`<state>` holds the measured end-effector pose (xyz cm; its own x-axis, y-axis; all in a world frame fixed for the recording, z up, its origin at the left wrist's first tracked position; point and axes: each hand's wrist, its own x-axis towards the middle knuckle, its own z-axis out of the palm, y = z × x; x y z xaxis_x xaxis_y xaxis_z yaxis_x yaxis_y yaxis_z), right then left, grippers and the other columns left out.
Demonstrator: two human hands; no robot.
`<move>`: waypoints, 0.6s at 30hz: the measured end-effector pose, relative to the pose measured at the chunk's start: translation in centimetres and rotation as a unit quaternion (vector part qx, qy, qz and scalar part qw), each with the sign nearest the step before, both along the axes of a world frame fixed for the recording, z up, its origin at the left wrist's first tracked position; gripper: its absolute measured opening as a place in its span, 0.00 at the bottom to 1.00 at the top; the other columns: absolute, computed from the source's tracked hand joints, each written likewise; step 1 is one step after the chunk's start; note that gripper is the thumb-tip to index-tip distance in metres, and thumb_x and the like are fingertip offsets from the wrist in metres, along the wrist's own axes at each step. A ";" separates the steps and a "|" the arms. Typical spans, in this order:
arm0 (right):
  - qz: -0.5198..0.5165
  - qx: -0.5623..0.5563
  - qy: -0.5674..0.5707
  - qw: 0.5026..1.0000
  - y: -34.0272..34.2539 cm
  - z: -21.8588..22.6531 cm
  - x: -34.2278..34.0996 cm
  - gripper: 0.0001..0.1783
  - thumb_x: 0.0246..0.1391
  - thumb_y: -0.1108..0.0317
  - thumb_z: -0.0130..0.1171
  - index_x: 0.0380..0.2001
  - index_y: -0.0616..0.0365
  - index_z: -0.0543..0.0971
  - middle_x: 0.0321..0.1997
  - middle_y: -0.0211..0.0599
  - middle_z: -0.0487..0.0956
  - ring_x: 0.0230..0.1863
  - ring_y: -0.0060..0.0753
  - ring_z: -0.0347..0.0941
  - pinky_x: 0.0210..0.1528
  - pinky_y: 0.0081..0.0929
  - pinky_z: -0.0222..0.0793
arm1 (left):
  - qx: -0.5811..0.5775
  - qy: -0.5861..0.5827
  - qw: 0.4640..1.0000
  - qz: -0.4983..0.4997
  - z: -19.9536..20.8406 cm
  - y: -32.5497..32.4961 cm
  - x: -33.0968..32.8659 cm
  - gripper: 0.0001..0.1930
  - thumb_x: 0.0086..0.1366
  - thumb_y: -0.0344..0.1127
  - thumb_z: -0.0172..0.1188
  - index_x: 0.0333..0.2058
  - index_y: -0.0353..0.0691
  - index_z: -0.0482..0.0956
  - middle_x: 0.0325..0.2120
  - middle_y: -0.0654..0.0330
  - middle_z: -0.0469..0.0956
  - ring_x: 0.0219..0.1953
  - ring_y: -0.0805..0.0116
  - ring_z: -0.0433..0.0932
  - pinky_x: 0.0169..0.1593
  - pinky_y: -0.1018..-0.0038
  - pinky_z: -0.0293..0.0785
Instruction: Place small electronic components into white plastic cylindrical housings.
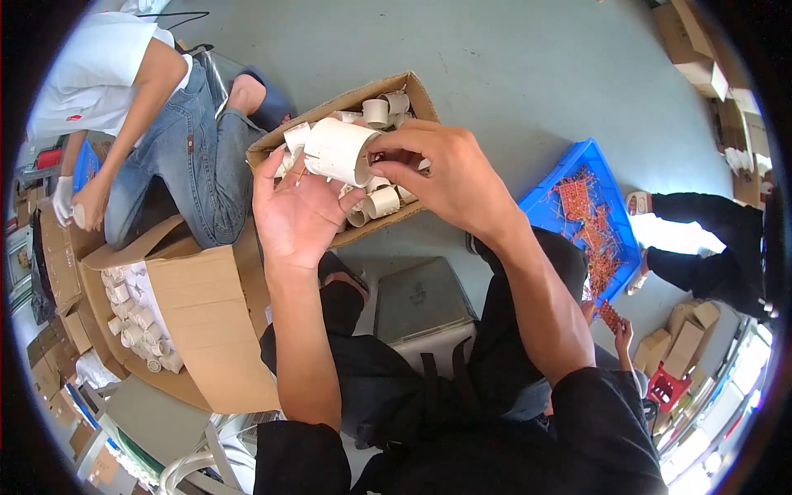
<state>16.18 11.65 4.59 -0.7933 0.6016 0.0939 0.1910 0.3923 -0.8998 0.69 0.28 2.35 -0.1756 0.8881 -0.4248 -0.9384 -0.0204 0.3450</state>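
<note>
A white cylinder (337, 151), short and wide with slits in its wall, is held up above an open cardboard box (375, 233). My left hand (295, 219) supports it from below, palm up, and some of the fingers are hidden behind it. A thin orange piece (304, 170) sticks out near its lower left side. At the open right end, my right hand (441, 169) has thumb and index finger closed together by the rim. Whatever is pinched there is too small to make out. Several more white cylinders (382, 202) lie in the box below.
A blue tray (528, 202) of orange-red pieces (582, 219) lies to the right. Left, a larger carton (198, 301) holds many small white cylinders (136, 322). A co-worker in jeans (194, 157) sits at upper left. Another person's hands (623, 338) hold a red piece at right.
</note>
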 end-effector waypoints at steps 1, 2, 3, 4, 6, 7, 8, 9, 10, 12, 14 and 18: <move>-0.016 -0.026 0.004 1.000 -0.1 0.1 0.0 0.08 0.47 0.71 0.58 0.31 0.63 0.78 0.26 0.47 0.75 0.29 0.46 0.72 0.34 0.36 0.67 | 0.028 0.000 1.000 -0.007 0.2 0.0 0.1 0.31 0.61 0.49 0.48 0.58 0.37 0.58 0.55 0.50 0.64 0.55 0.59 0.66 0.45 0.62 0.73; -0.017 -0.025 0.004 1.000 0.0 0.1 0.0 0.08 0.47 0.71 0.58 0.31 0.63 0.78 0.26 0.47 0.75 0.29 0.46 0.72 0.34 0.36 0.67 | 0.056 0.000 0.998 -0.014 0.5 0.1 0.1 0.34 0.61 0.49 0.46 0.62 0.37 0.51 0.59 0.48 0.59 0.58 0.57 0.63 0.50 0.60 0.70; -0.018 -0.032 0.004 0.999 0.1 0.2 0.0 0.08 0.47 0.71 0.58 0.30 0.63 0.78 0.25 0.47 0.74 0.28 0.45 0.72 0.33 0.35 0.67 | 0.056 0.001 0.998 -0.014 0.9 0.0 0.2 0.34 0.61 0.49 0.46 0.62 0.37 0.51 0.59 0.48 0.59 0.58 0.57 0.63 0.50 0.60 0.70; -0.018 -0.038 0.005 0.999 0.1 0.2 0.0 0.07 0.46 0.71 0.58 0.30 0.63 0.78 0.24 0.47 0.74 0.26 0.45 0.71 0.32 0.35 0.66 | 0.080 0.012 0.996 -0.021 1.3 0.0 0.2 0.36 0.61 0.50 0.47 0.63 0.38 0.50 0.59 0.48 0.59 0.58 0.58 0.62 0.50 0.60 0.68; -0.022 -0.045 0.010 0.999 0.2 0.2 0.1 0.07 0.46 0.71 0.58 0.29 0.63 0.79 0.24 0.46 0.74 0.26 0.44 0.71 0.31 0.35 0.65 | 0.105 0.023 0.994 -0.028 1.4 -0.1 0.2 0.37 0.60 0.51 0.48 0.63 0.38 0.48 0.59 0.49 0.60 0.59 0.58 0.62 0.51 0.61 0.67; -0.025 -0.050 0.013 0.998 0.1 0.1 0.1 0.07 0.46 0.71 0.58 0.29 0.63 0.79 0.24 0.46 0.74 0.25 0.44 0.70 0.30 0.35 0.65 | 0.069 0.132 0.988 -0.048 1.1 -0.1 0.1 0.35 0.60 0.50 0.50 0.61 0.38 0.53 0.57 0.51 0.62 0.58 0.61 0.63 0.50 0.63 0.68; -0.024 -0.051 0.014 0.998 0.1 0.1 0.0 0.07 0.46 0.71 0.58 0.29 0.63 0.79 0.24 0.46 0.74 0.25 0.44 0.70 0.30 0.35 0.65 | 0.031 0.240 0.968 -0.068 0.8 -0.2 0.0 0.33 0.60 0.49 0.51 0.60 0.37 0.57 0.55 0.53 0.63 0.57 0.64 0.63 0.49 0.66 0.68; -0.016 -0.046 0.008 0.999 0.0 0.2 0.1 0.07 0.46 0.71 0.58 0.29 0.62 0.79 0.24 0.46 0.74 0.25 0.44 0.71 0.31 0.35 0.65 | 0.031 0.241 0.968 -0.066 0.4 -0.3 0.0 0.33 0.60 0.49 0.51 0.60 0.37 0.57 0.55 0.53 0.63 0.57 0.64 0.63 0.49 0.66 0.68; -0.007 -0.041 0.003 0.999 -0.1 0.3 0.1 0.07 0.46 0.71 0.58 0.29 0.62 0.79 0.24 0.45 0.74 0.25 0.43 0.71 0.31 0.35 0.65 | 0.043 0.298 0.952 -0.061 0.0 -0.4 0.2 0.32 0.60 0.49 0.51 0.59 0.38 0.57 0.53 0.55 0.66 0.54 0.65 0.66 0.48 0.67 0.69; 0.001 -0.038 0.006 0.999 -0.2 0.4 0.0 0.07 0.45 0.71 0.59 0.29 0.62 0.79 0.24 0.44 0.74 0.25 0.42 0.71 0.30 0.34 0.65 | 0.052 0.354 0.932 -0.053 -0.2 -0.1 0.6 0.31 0.60 0.49 0.52 0.58 0.38 0.58 0.51 0.56 0.68 0.52 0.65 0.68 0.47 0.67 0.70; 0.009 -0.036 0.009 0.999 -0.4 0.7 0.0 0.07 0.44 0.72 0.60 0.30 0.62 0.79 0.24 0.43 0.74 0.25 0.41 0.71 0.30 0.33 0.66 | -0.002 0.271 0.962 -0.023 0.1 0.6 1.2 0.28 0.62 0.50 0.50 0.56 0.40 0.61 0.46 0.59 0.72 0.46 0.67 0.73 0.42 0.67 0.73; -0.007 -0.007 0.032 0.999 -1.3 0.7 -0.3 0.09 0.42 0.73 0.63 0.31 0.58 0.80 0.22 0.36 0.71 0.22 0.30 0.67 0.25 0.26 0.63 | -0.010 0.144 0.988 -0.053 0.2 0.8 1.7 0.24 0.64 0.52 0.38 0.48 0.40 0.70 0.37 0.61 0.75 0.38 0.67 0.76 0.33 0.66 0.75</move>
<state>15.88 10.39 5.27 -0.7767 0.6148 0.1367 0.1378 0.3778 -0.9156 2.37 1.11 2.56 -0.1975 0.9001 -0.3883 -0.7976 0.0827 0.5975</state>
